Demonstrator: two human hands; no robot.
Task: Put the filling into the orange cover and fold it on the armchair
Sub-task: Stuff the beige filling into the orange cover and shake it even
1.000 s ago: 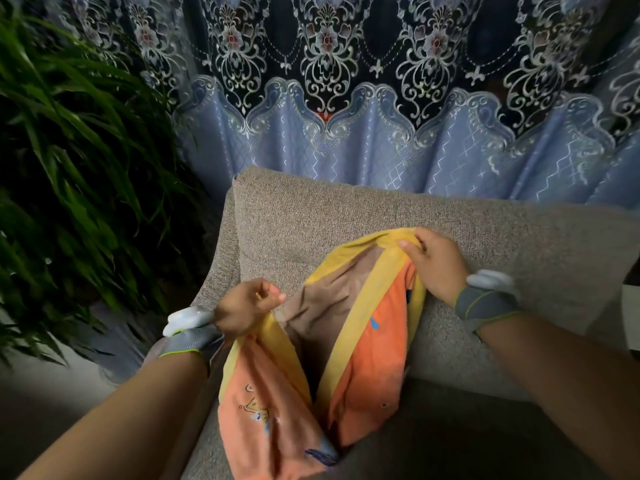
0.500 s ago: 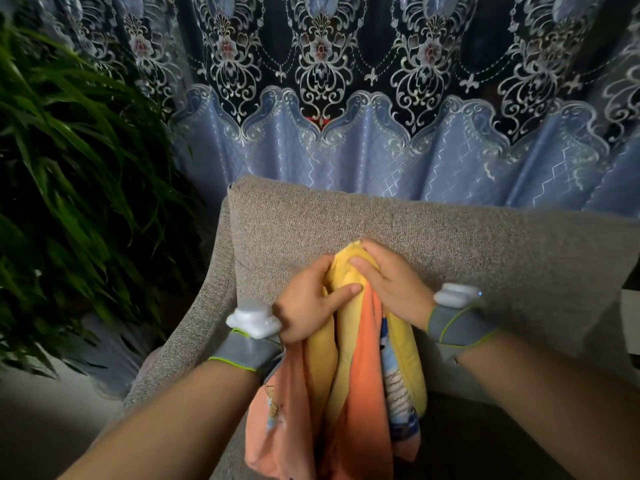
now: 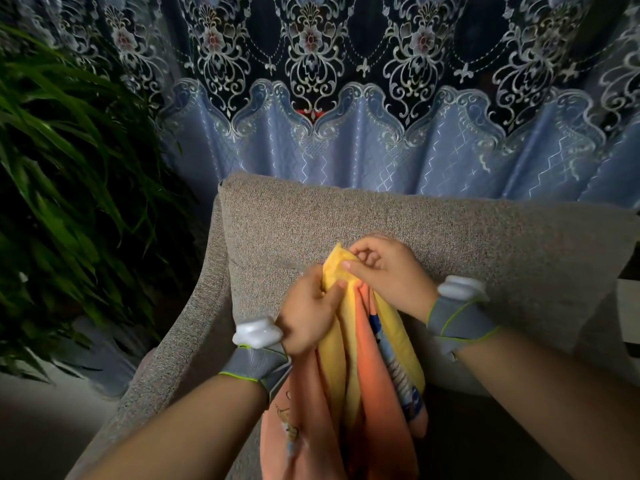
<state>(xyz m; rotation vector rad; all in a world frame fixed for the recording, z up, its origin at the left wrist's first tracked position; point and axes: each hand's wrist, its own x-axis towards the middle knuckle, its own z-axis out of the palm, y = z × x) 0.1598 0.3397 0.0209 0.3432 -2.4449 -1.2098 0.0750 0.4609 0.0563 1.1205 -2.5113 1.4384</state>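
Observation:
The orange cover (image 3: 372, 393), with a yellow border and cartoon prints, hangs bunched in front of the grey-brown armchair (image 3: 485, 244). My left hand (image 3: 308, 313) grips its yellow top edge from the left. My right hand (image 3: 388, 275) pinches the same yellow edge from the right, thumb and fingers pressed together near the tip. Both hands meet at the top of the cover, so its mouth is closed. The filling is hidden; I cannot tell whether it is inside.
A patterned blue and dark curtain (image 3: 346, 133) hangs behind the armchair back. A leafy green plant (image 3: 59, 188) stands close on the left, beside the chair's left armrest (image 3: 180, 348). Pale floor (image 3: 41, 427) shows at the lower left.
A second ago my hands held the cover's mouth wide apart, showing a brownish inside. They have since come together at the top, closing the mouth, and stay there.

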